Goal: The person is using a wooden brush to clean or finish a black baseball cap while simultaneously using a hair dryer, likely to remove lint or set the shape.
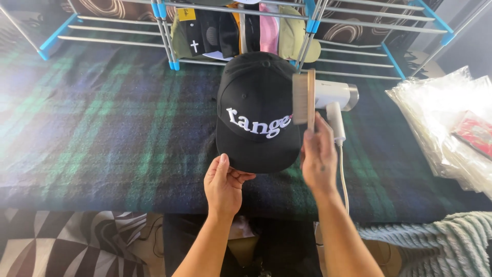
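The left hand [224, 185] clenched the black cap [258, 110] by its brim, steadying it, while the right hand [319, 156] grasped a wooden brush [304, 97] at the cap's three o'clock edge.

Both forearms enter from the bottom edge bare, with no sleeve showing up to where the picture cuts them off. The left hand [224, 185] and the right hand [319, 156] are bare too: no glove, ring, watch or wristband shows. The right hand is slightly blurred.
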